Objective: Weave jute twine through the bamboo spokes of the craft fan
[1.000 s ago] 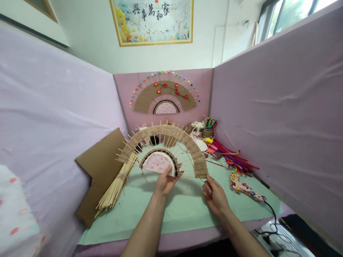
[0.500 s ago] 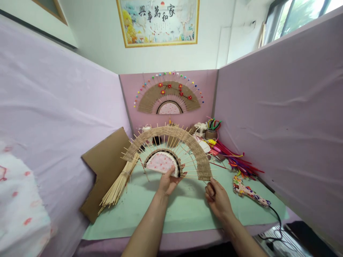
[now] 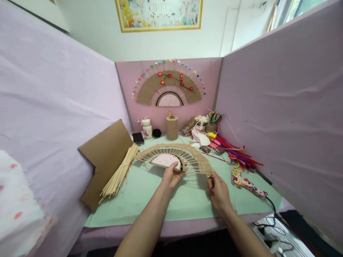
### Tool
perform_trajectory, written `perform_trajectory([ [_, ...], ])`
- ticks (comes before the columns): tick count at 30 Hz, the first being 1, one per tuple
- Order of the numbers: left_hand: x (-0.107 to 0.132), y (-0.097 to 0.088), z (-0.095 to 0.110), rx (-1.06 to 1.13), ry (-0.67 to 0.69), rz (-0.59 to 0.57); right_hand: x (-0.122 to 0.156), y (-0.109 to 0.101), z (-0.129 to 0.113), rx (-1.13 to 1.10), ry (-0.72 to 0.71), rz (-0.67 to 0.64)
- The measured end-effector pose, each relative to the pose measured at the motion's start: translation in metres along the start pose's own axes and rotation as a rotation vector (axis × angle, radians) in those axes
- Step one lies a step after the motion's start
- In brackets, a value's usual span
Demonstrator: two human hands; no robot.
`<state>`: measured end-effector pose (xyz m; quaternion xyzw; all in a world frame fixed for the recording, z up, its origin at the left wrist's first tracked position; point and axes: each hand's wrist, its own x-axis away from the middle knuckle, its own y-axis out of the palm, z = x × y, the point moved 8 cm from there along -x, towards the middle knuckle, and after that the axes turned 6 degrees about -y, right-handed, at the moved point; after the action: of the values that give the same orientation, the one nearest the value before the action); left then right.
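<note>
A half-round woven fan (image 3: 205, 162) of thin sticks and tan cord is held above the green tabletop, tipped back so its face looks flattened. At its centre is a half-circle of white cloth (image 3: 164, 160) with pink spots, edged in black. My left hand (image 3: 173, 175) grips this base at its right part, thumb on the front and fingers behind. My right hand (image 3: 217, 190) is closed at the fan's lower right corner, pinching the end of the woven band; its fingertips are partly hidden.
A stick bundle (image 3: 119, 175) and cardboard (image 3: 107, 153) lie left. Behind stand a cord spool (image 3: 172, 127) and white jar (image 3: 147, 128). Pipe cleaners (image 3: 233, 153) and a corded glue gun (image 3: 248, 184) lie right. A finished fan (image 3: 169, 84) hangs on the back panel.
The fan has tilted back and dropped lower, so the spool and jar behind it now show. Both hands keep their hold. The camera view has tipped down.
</note>
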<state>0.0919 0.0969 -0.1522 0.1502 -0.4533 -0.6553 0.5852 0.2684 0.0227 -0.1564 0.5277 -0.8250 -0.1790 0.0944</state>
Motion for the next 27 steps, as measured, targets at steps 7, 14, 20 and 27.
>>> perform_trajectory([
  [7, -0.002, -0.005, -0.007, -0.012, -0.061, 0.057, -0.003, -0.002, 0.005, 0.013, 0.056, -0.003],
  [14, 0.012, 0.033, -0.074, -0.101, -0.268, -0.059, -0.008, -0.005, 0.009, -0.042, 0.087, -0.008],
  [20, -0.004, 0.074, -0.128, -0.231, -0.346, -0.158, -0.019, -0.01, 0.0, -0.011, 0.066, -0.046],
  [27, -0.017, 0.068, -0.123, -0.214, -0.311, -0.195, -0.018, -0.014, -0.009, 0.464, 0.033, -0.226],
])
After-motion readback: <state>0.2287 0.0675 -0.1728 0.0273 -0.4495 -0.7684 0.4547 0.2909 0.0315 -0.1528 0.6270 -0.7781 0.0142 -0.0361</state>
